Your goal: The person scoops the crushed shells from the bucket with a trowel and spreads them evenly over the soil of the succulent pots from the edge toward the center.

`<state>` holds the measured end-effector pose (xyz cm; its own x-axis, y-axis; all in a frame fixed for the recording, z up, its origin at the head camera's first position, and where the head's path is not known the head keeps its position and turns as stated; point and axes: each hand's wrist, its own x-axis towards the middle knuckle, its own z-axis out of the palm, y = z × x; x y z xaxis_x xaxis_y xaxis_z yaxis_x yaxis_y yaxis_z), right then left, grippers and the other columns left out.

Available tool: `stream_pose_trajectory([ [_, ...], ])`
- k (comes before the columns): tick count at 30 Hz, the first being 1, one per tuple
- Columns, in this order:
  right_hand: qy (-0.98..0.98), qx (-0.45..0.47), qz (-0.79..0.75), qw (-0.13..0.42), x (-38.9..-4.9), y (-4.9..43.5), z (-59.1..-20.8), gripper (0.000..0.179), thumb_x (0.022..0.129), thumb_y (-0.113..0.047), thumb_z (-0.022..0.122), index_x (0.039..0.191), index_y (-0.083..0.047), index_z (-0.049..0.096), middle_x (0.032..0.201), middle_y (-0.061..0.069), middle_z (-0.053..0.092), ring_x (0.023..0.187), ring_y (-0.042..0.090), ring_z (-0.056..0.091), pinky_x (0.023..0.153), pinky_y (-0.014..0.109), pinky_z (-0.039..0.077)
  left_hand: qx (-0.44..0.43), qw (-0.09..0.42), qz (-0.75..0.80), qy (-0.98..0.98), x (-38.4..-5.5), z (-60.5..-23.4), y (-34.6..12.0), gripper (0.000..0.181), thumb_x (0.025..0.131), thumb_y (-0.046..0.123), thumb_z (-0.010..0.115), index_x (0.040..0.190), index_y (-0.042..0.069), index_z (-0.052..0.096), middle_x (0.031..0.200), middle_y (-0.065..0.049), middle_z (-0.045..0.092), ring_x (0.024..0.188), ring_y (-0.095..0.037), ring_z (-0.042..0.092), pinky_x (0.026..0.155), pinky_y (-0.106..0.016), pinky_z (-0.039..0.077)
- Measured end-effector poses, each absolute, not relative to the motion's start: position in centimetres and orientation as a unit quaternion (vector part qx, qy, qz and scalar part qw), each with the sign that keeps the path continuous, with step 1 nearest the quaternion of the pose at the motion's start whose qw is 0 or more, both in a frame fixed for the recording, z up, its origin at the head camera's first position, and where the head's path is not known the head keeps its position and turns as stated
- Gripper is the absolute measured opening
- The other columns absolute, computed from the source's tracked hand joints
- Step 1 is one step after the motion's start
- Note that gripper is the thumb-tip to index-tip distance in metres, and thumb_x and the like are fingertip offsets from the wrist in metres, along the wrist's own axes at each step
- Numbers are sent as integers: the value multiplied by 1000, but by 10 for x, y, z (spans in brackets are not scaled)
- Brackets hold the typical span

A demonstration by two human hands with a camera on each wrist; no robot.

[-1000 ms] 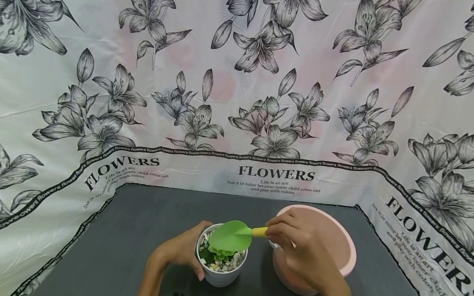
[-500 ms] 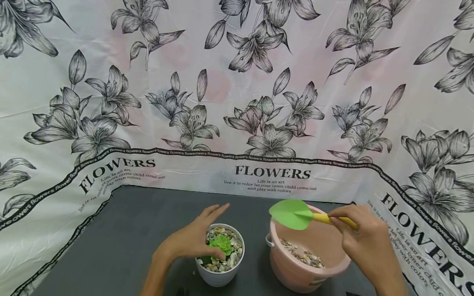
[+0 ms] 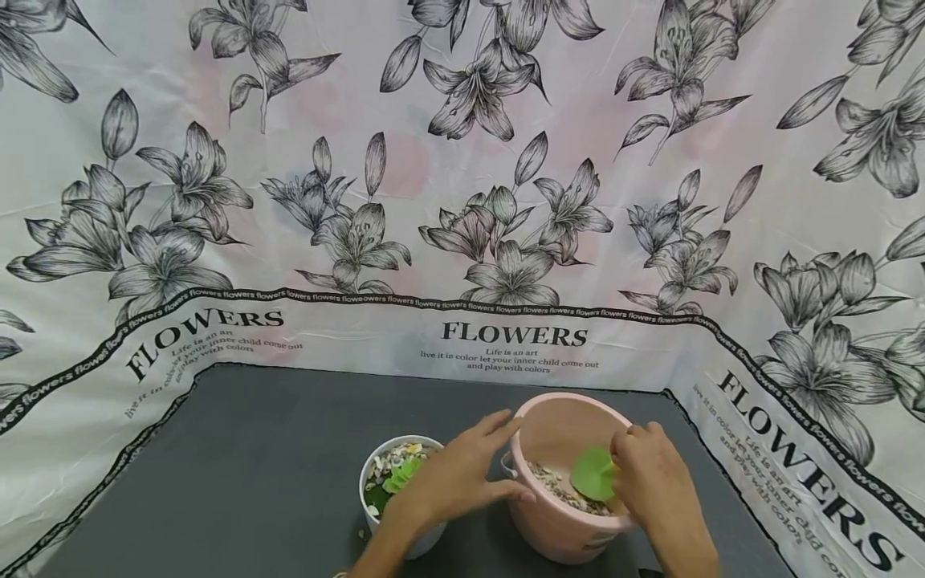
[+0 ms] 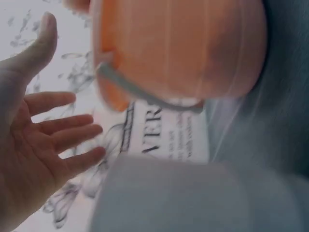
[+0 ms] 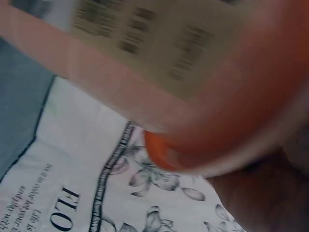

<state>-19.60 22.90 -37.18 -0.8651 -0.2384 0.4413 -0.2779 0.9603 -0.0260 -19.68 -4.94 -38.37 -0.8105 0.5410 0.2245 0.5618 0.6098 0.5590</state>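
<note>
My right hand [image 3: 654, 478] holds the yellow handle of a small green shovel [image 3: 592, 474], its blade down inside a pink bucket [image 3: 545, 542]. Small pebbles [image 3: 552, 482] cover part of the bucket's bottom. In the head view my left hand [image 3: 462, 474] reaches to the bucket's left rim; its fingers are spread and straight in the left wrist view, holding nothing. Beside it, partly behind my left forearm, stands a white pot [image 3: 367, 466] with a green succulent [image 3: 399, 479] among pebbles. In the right wrist view the bucket's side hides the shovel.
A dark grey tabletop [image 3: 275, 466] bears both containers. Behind and at the sides hangs a white cloth [image 3: 506, 321] printed with flowers and lettering. The bucket's grey handle [image 4: 145, 94] hangs down its side. A few loose bits lie by the pot.
My right hand has swung the shovel from above the white pot rightward and down into the bucket. My left hand has let go of the pot and moved right to the bucket's rim.
</note>
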Motion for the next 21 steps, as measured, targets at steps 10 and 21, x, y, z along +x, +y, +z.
stream_pose_trajectory([
  [10,-991,83,59,91,-201,218,-367,29,72,8,79,68,-9,56,72,7,61,77,31,50,68,43,45,-295,37,-304,-905,-199,-398,-38,74,94,51,74,155,15,52,169,-11,39,144,-28,56,112,-38,56],
  [21,-971,60,197,119,-210,219,-383,13,66,-2,84,74,-10,76,76,5,73,75,24,64,66,43,54,-301,62,-305,-902,-201,-400,-34,70,90,47,80,148,11,60,163,-12,48,138,-29,62,108,-37,58],
])
